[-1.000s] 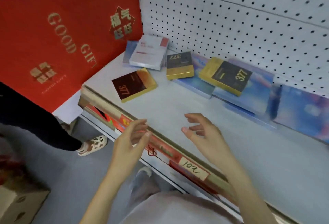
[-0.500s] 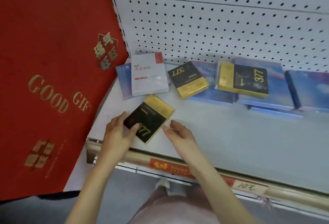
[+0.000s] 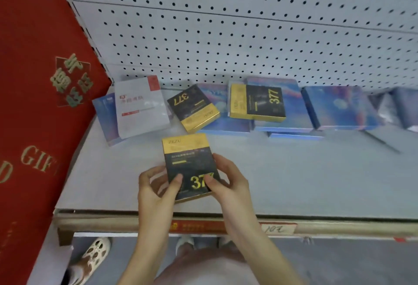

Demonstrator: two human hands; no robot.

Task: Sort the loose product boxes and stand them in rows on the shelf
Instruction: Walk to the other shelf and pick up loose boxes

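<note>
A black and gold box marked 377 [image 3: 188, 160] is lifted over the front of the grey shelf [image 3: 294, 178]. My left hand [image 3: 156, 188] grips its lower left edge with the thumb on the face. My right hand [image 3: 228, 183] grips its lower right edge the same way. Two more black and gold 377 boxes [image 3: 193, 108] [image 3: 257, 102] lie flat at the back, partly on blue boxes [image 3: 339, 108]. A white box with red marks [image 3: 141, 106] lies at the back left on another blue box [image 3: 104, 115].
A white pegboard wall [image 3: 248, 35] backs the shelf. A big red gift bag [image 3: 38, 103] stands against the shelf's left end. A price strip with a tag reading 102 [image 3: 274, 229] runs along the front edge. Feet in shoes [image 3: 95, 253] show on the floor below.
Both hands reached in over the shelf front, closed on the nearest 377 box and turned it from slanted to nearly straight, gold end away from me. The view shifted left and closer.
</note>
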